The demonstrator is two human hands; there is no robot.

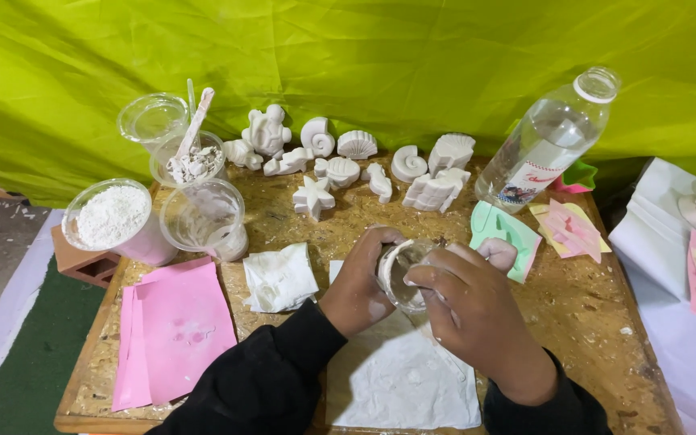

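- While both hands work at bench centre, far left holds a cup of white powder (pixel 112 216), an empty clear cup (pixel 203 217) beside it and a stirring cup with stick (pixel 193 157) behind.
- Pink sheets (pixel 172 330) lie at the left edge; crumpled white tissue (pixel 279 278) just right of them.
- Left hand (pixel 360 282), grip clenched around a small clear cup (pixel 400 274), steadies it from the side.
- Right hand (pixel 469 310), grip also grasping that cup, fingers curled over its rim.
- Judgement: keep the cup over the white cloth (pixel 400 379), supported by both hands, so drips stay off the board.
- Behind: white plaster sea figures (pixel 340 165) in a row.
- Right: green mould (pixel 505 234), tilted clear bottle (pixel 545 145), pink and yellow moulds (pixel 569 229).
- Bench (pixel 590 314) is rough chipboard, dusted white; lime-green cloth backdrop (pixel 348 56) behind.
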